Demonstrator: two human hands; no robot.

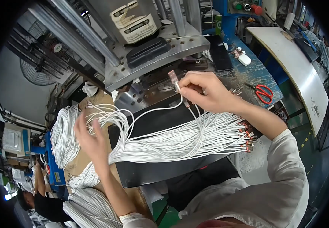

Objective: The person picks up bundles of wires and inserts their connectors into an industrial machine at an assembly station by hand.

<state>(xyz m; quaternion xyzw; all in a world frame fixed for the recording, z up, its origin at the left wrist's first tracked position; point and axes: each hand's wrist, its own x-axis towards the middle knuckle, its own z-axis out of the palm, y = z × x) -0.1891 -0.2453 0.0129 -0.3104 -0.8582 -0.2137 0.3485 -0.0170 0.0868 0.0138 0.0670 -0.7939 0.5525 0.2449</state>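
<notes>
My right hand [206,91] pinches a white cable [179,90] just behind its connector. That connector [173,76] has a flat, pinkish-copper end and points up toward the metal press [155,81]. From my fingers the cable loops down and left to a large bundle of white cables [172,142], laid across a black surface. Their connectors [250,138], metal with orange-red parts, cluster at the bundle's right end. My left hand [90,138] is slightly blurred, its fingers apart, beside the loose cable ends [103,112] at the left. I see nothing gripped in it.
The press's thick plate and columns stand directly ahead. Red-handled scissors [264,93], a black phone [220,53] and a white case [244,59] lie to the right. More cable coils [64,136] sit at the left, where another person [48,205] is visible farther off.
</notes>
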